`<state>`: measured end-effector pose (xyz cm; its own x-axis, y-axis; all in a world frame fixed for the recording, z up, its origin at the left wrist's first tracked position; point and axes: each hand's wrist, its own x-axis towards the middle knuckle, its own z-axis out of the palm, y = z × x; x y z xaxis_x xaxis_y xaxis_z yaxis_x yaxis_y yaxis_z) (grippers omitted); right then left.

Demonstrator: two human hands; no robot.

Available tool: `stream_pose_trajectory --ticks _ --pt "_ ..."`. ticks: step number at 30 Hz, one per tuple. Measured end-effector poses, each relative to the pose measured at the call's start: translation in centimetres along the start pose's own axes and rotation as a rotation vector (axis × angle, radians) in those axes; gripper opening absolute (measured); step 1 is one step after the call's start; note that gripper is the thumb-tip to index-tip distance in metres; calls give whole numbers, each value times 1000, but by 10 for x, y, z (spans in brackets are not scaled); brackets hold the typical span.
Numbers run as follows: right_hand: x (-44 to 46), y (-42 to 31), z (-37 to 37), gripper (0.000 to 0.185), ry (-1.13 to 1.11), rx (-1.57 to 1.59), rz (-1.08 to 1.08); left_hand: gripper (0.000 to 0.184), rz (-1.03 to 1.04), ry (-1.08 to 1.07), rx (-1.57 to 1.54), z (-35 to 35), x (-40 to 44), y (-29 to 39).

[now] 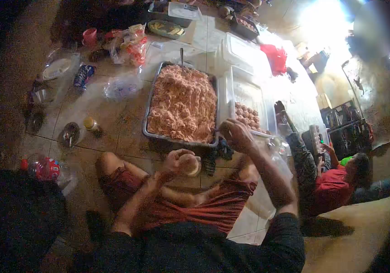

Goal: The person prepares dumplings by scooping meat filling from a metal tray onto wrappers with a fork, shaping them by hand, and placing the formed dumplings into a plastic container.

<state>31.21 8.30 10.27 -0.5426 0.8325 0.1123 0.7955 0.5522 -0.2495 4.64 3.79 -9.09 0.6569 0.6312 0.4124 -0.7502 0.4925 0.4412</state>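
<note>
In front of my crossed legs a grey tray holds a large mound of pinkish, crumbly mixture, with a utensil handle standing up at its far edge. My left hand is above my lap, its fingers curled round a small pale round thing. My right hand hangs by the tray's near right corner, its fingers bent; whatever it holds is too small to make out. Beyond it a clear plastic container holds several brown balls in rows.
At the right a person in a red shirt sits on the floor. A bottle with a red label, a small jar and a round tin are at the left. Plastic bags and a pink cup stand further back.
</note>
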Motion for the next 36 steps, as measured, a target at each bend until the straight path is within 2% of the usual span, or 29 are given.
stream_pose_trajectory --ticks 1,2,3,4,5,6,7,9,10,11,13,14,15,17,18,20,21,22,24,26,27,29,32,36 --pt "-1 -34 -17 10 129 127 133 49 6 -144 -140 -3 1 0" --pt "-8 -42 -15 12 219 64 135 59 -59 99 -198 -2 2 -2" --pt "-13 -53 -11 12 230 67 132 64 -93 220 -219 9 8 5" --pt "-17 -68 -7 18 326 268 308 69 -122 341 -241 20 14 12" --pt "-20 -83 -4 24 417 473 481 75 -50 440 -371 55 25 35" --pt "-22 -99 -7 24 465 396 424 82 26 540 -501 79 34 50" --pt "-25 -106 2 24 468 407 418 82 30 545 -490 85 38 53" --pt "-32 -114 27 26 606 478 411 86 202 560 -526 93 43 57" --pt "-36 -118 42 29 631 446 368 90 213 542 -525 98 47 60" --pt "-40 -122 57 29 633 461 371 90 211 554 -515 104 50 61" --pt "-40 -137 70 30 488 603 366 93 280 463 -521 116 55 63" --pt "-43 -142 72 30 498 504 355 95 271 498 -450 123 53 67" --pt "-42 -146 68 30 499 514 353 95 271 504 -443 123 49 67" --pt "-41 -152 68 26 576 567 196 98 248 550 -468 123 37 68" --pt "-43 -150 77 26 579 578 198 103 288 649 -488 116 39 61" --pt "-47 -139 97 25 410 619 143 100 267 589 -445 111 38 66" --pt "-50 -140 94 25 406 629 145 96 247 528 -412 110 34 67" --pt "-50 -140 85 24 323 561 161 94 306 629 -471 101 33 64" --pt "-54 -144 69 22 242 498 182 93 344 661 -488 95 21 59" --pt "-61 -149 53 37 77 469 241 92 384 688 -511 92 17 62" --pt "-60 -156 42 37 73 470 242 90 366 654 -506 89 11 66" --pt "-57 -168 25 24 206 579 240 87 328 582 -497 84 4 71" --pt "-56 -167 35 26 288 611 244 85 410 671 -577 90 11 72" --pt "-53 -161 52 27 246 603 225 85 375 614 -608 85 12 62"
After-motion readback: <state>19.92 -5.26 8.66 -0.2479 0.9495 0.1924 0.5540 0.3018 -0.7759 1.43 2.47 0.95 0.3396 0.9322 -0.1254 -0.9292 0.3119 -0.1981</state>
